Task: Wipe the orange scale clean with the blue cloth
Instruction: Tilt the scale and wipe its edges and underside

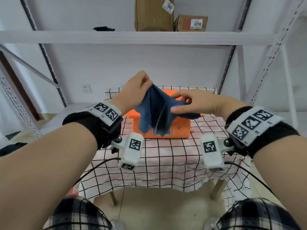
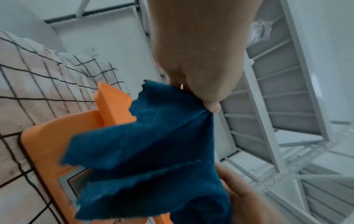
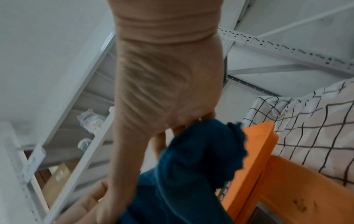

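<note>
The blue cloth [image 1: 157,110] hangs in folds in the air above the orange scale [image 1: 179,128], which sits on the checked tablecloth. My left hand [image 1: 137,87] pinches the cloth's upper corner, raised above the scale's far left. My right hand [image 1: 191,102] grips the cloth's right side, thumb below and fingers on top. In the left wrist view the blue cloth [image 2: 149,151] spreads from the pinching fingers [image 2: 210,104] over the orange scale [image 2: 47,144] and part of its display. The right wrist view shows the blue cloth [image 3: 191,166] beside the orange scale [image 3: 277,181], which has dark specks on its front.
A small table with a checked tablecloth [image 1: 166,160] holds the scale. White metal shelving [image 1: 132,37] surrounds it, with cardboard boxes [image 1: 154,14] on the shelf above. Cables run from the wrist cameras across the table's front.
</note>
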`<action>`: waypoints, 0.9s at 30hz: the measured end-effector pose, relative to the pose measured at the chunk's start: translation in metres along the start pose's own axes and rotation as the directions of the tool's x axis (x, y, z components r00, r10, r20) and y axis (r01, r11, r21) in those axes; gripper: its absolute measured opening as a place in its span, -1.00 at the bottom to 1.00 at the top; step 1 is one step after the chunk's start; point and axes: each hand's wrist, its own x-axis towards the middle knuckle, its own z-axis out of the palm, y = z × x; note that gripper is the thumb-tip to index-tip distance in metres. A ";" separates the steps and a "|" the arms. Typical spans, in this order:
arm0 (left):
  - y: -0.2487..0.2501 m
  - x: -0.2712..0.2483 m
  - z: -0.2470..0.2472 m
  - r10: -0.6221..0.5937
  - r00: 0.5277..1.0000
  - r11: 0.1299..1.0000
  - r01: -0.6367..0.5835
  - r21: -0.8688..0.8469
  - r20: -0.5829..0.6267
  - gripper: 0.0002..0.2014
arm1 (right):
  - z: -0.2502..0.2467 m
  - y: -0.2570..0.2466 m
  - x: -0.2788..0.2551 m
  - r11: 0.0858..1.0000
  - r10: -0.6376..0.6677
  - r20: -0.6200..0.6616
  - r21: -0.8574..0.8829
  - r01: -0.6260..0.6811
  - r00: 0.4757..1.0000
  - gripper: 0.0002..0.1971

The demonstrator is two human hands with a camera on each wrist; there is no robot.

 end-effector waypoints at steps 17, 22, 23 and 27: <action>0.016 0.003 -0.029 0.129 0.951 0.961 -0.190 0.201 0.281 -0.67 | 0.025 0.007 0.019 0.966 -0.061 -0.340 0.217 0.142 0.938 -0.88; 0.015 0.006 -0.033 0.054 0.959 0.945 -0.139 0.296 0.277 -0.72 | 0.013 0.004 0.023 0.988 -0.097 -0.463 0.061 0.141 0.881 -0.93; 0.016 0.007 -0.034 0.047 0.956 0.947 -0.135 0.292 0.289 -0.71 | 0.011 0.004 0.025 0.988 -0.120 -0.492 0.030 0.154 0.862 -0.91; 0.018 0.010 -0.036 0.063 0.946 0.951 -0.153 0.267 0.317 -0.69 | 0.010 0.001 0.024 0.977 -0.132 -0.581 0.060 0.204 0.803 -0.83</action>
